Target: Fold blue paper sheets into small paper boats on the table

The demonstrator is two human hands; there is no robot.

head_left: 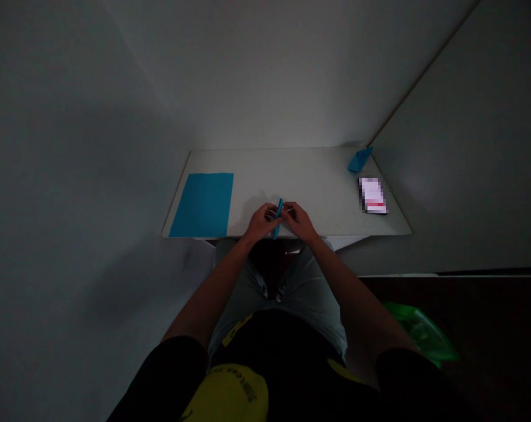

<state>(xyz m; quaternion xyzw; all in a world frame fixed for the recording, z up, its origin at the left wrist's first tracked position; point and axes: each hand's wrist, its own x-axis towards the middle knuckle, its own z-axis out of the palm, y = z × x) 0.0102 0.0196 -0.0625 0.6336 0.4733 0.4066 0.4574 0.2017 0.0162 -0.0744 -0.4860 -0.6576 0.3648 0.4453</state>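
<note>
Between my two hands, near the table's front edge, is a narrow piece of folded blue paper (278,210), seen nearly edge-on. My left hand (262,221) grips it from the left, fingers bent and thumb against the paper. From the right, my right hand (298,220) pinches the same piece, its thumb close to the left one. Parts of the folds are hidden behind the fingers. A flat blue paper sheet (204,205) lies to the left of my left hand.
The white table (257,167) stands against walls. At its back right corner sits a folded blue paper shape (360,159), with a phone (374,195) with a lit screen in front of it. A green plastic bag (424,334) lies low on the right.
</note>
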